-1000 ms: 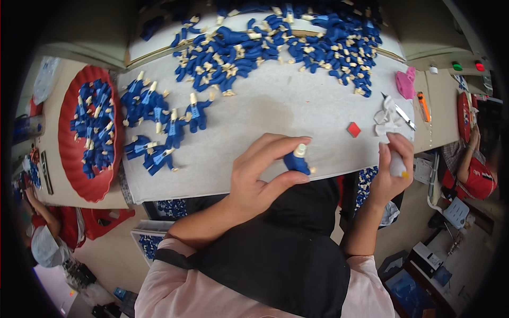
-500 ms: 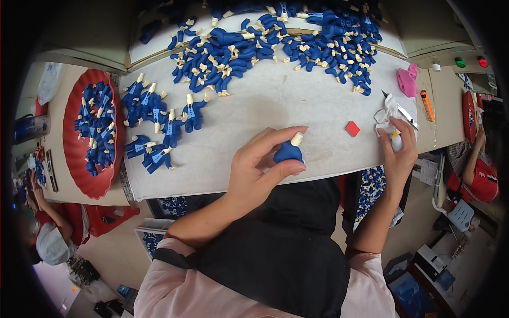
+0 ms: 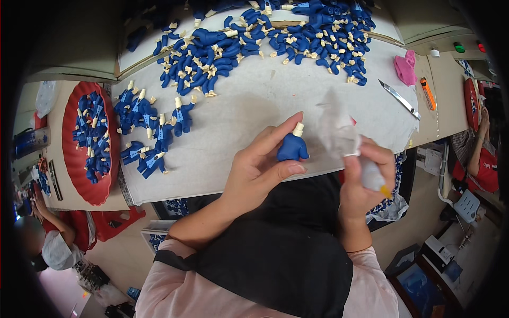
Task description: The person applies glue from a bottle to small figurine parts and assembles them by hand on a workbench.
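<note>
Between the thumb and fingers of my left hand (image 3: 260,164) is a small blue doll torso (image 3: 290,147) with a cream neck stub, held upright over the table's near edge. My right hand (image 3: 363,180), a little to the right, is closed around a small white squeeze bottle (image 3: 373,176) whose yellow tip points down and right. A crumpled white tissue (image 3: 339,135), smeared by motion, is at the fingertips of that same hand. It mostly covers a red block (image 3: 353,122).
Blue limbs with cream hands (image 3: 212,58) are heaped at the back. Joined figures (image 3: 151,119) lie left, beside a red scalloped tray (image 3: 69,143) of more. At right are a silver craft knife (image 3: 398,99), an orange cutter (image 3: 427,94) and a pink cloth (image 3: 405,68). Other people sit at both sides.
My right hand has carried the bottle and tissue left and nearer me, off the spot beside the silver knife. The torso in my left hand has turned, showing more of its side.
</note>
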A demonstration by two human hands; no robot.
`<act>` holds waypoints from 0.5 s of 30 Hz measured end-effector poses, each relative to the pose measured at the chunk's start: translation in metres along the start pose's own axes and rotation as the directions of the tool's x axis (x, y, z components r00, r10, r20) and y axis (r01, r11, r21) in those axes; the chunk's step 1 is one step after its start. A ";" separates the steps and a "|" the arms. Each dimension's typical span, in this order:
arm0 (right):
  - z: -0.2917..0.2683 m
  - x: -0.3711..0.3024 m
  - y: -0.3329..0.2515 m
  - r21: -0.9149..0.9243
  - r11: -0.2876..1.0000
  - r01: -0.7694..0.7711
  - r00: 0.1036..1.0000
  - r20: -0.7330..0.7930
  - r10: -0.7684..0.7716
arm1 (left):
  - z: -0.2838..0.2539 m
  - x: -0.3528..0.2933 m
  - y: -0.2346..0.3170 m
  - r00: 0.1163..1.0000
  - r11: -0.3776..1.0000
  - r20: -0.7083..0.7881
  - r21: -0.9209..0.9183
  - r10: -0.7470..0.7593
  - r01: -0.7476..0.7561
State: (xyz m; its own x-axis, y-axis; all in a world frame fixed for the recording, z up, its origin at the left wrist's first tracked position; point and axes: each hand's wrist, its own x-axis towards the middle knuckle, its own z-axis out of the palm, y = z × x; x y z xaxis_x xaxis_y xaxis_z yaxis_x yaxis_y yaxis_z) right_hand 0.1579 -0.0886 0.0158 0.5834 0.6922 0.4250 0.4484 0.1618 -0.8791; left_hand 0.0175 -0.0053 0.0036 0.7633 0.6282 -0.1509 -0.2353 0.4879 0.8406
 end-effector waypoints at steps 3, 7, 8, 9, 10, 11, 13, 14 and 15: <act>0.015 -0.006 -0.007 0.131 0.986 -0.103 0.980 0.186 0.078 | 0.001 -0.001 -0.003 0.990 0.981 -0.040 0.147 0.132 -0.125; 0.021 -0.005 -0.009 0.298 0.904 -0.306 0.944 0.215 0.249 | -0.003 -0.003 -0.006 0.934 0.779 0.000 0.552 0.358 -0.299; 0.021 -0.005 -0.009 0.294 0.905 -0.307 0.944 0.214 0.250 | -0.001 -0.003 -0.005 0.895 0.677 0.031 0.642 0.445 -0.359; 0.021 -0.005 -0.008 0.352 0.859 -0.373 0.923 0.233 0.306 | 0.000 -0.002 -0.005 0.849 0.561 0.073 0.721 0.523 -0.407; 0.021 -0.005 -0.008 0.408 0.803 -0.435 0.899 0.255 0.357 | -0.001 -0.003 -0.005 0.850 0.562 0.074 0.719 0.522 -0.408; 0.021 -0.003 -0.006 0.406 0.804 -0.435 0.899 0.252 0.359 | -0.003 -0.004 -0.004 0.850 0.542 0.106 0.728 0.515 -0.420; 0.019 0.002 -0.004 0.539 0.582 -0.608 0.793 0.380 0.476 | -0.008 -0.005 -0.003 0.851 0.523 0.141 0.734 0.506 -0.433; 0.019 0.005 -0.008 0.564 0.515 -0.646 0.761 0.418 0.497 | -0.011 -0.005 -0.002 0.874 0.595 0.170 0.672 0.455 -0.441; 0.021 0.007 -0.009 0.565 0.516 -0.644 0.762 0.414 0.498 | -0.014 -0.005 -0.002 0.892 0.664 0.204 0.605 0.404 -0.439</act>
State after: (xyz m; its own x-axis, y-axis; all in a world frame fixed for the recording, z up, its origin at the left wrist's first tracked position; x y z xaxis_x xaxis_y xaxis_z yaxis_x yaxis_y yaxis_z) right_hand 0.1438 -0.0707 0.0223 0.3878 0.8991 -0.2033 -0.5273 0.0355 -0.8490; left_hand 0.0060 -0.0012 -0.0043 0.7082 0.6336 0.3114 -0.1275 -0.3190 0.9391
